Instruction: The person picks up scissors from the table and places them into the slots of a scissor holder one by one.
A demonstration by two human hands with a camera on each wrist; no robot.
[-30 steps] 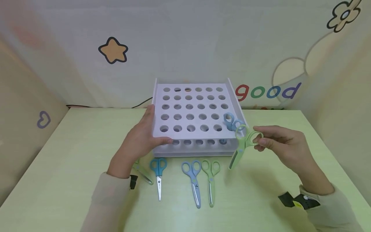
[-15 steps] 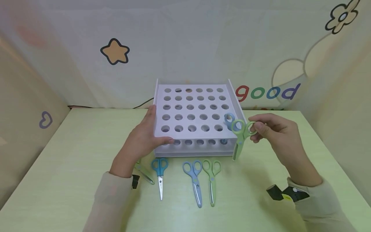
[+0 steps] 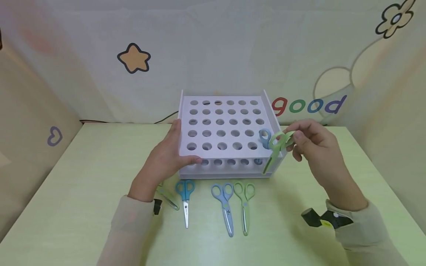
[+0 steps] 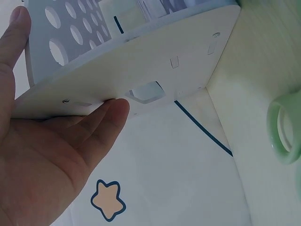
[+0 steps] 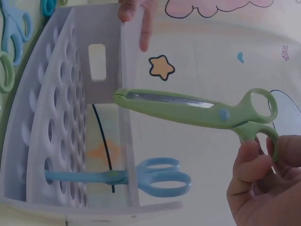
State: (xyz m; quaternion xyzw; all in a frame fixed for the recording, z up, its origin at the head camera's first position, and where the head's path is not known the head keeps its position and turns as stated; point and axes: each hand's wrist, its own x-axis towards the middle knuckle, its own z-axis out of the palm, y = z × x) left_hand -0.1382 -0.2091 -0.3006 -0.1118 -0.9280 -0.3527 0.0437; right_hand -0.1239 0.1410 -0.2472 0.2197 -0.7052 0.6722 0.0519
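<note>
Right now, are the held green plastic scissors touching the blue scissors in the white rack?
Apart: right wrist view shows a gap between green scissors and blue scissors.

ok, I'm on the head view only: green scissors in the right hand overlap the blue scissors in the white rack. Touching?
Observer: No. The right wrist view shows a gap between the green scissors and the blue scissors.
Operator: Blue blade's mostly hidden from me. Where does it run?
Observer: Through the top board, with its tip at a hole in the next board down.
Operator: And the left hand? I can't see all its fingers.
Observer: The left wrist view shows them on the outer face of the side wall, one fingertip right beside a cutout.
</note>
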